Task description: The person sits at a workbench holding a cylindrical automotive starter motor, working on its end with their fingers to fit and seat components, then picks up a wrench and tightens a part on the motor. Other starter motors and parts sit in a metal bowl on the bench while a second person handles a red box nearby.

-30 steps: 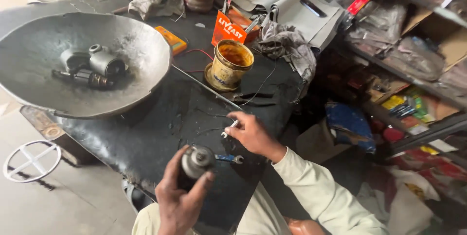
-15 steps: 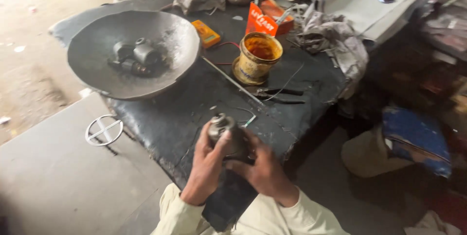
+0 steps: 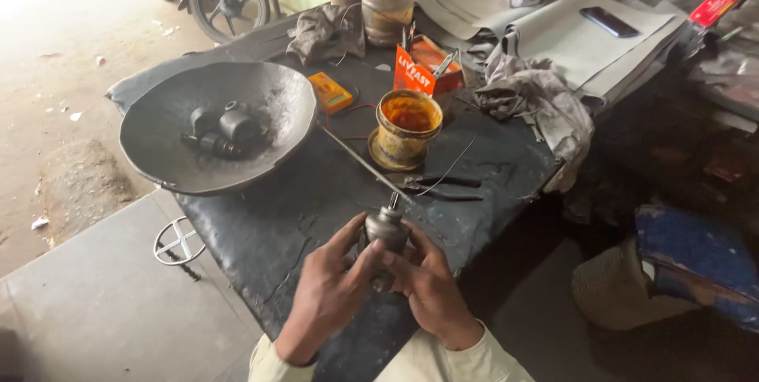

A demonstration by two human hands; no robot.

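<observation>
Grimy black workbench [image 3: 316, 208] outdoors | left hand [image 3: 328, 295] and right hand [image 3: 431, 291] both clasped a small grey metal cylinder part [image 3: 385, 230] above the bench's near edge | similar parts lay in wide grey metal bowl [image 3: 261, 97] | work looked mid-way, part unfinished

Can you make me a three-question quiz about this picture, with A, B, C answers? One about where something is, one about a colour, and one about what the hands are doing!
1. Where are the dark metal parts?
A. In the big metal bowl
B. On the phone
C. In the tin

2. What colour is the small box beside the bowl?
A. Blue
B. Orange
C. Green

3. What are the two hands doing?
A. Resting flat on the table
B. Both holding the small metal part
C. Lifting the bowl

Answers:
1 A, the parts lie inside the bowl.
2 B, the box is plainly orange.
3 B, the left hand and right hand wrap around the part.
</observation>
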